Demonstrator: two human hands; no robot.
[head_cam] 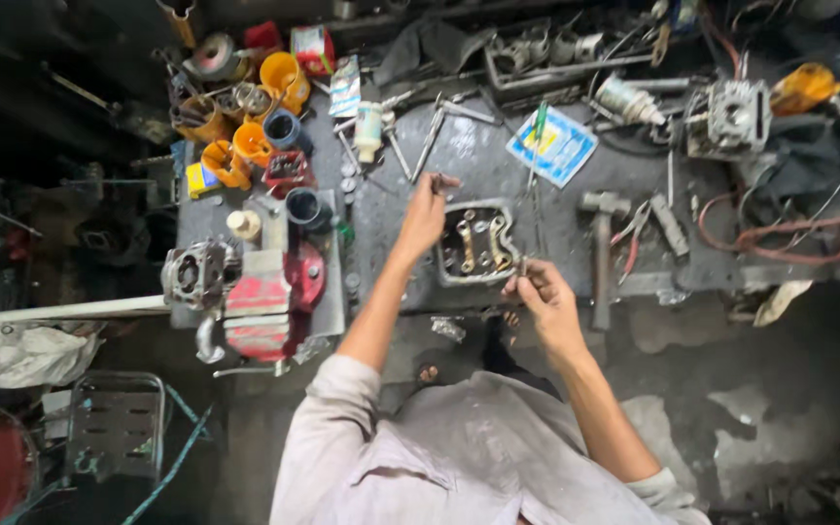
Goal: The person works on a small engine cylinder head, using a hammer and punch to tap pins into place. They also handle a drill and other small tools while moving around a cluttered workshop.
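light falls from above onto middle of workbench (498,165), grey top bright there, faint sheen on metal. my shirt (459,457) well lit, slightly washed out. left side and top corners sink into deep shadow, detail lost. wide lens bends edges, bench curves. my hands slightly soft, small parts smeared; far clutter grainy, colours of orange cups (245,141) stay vivid.
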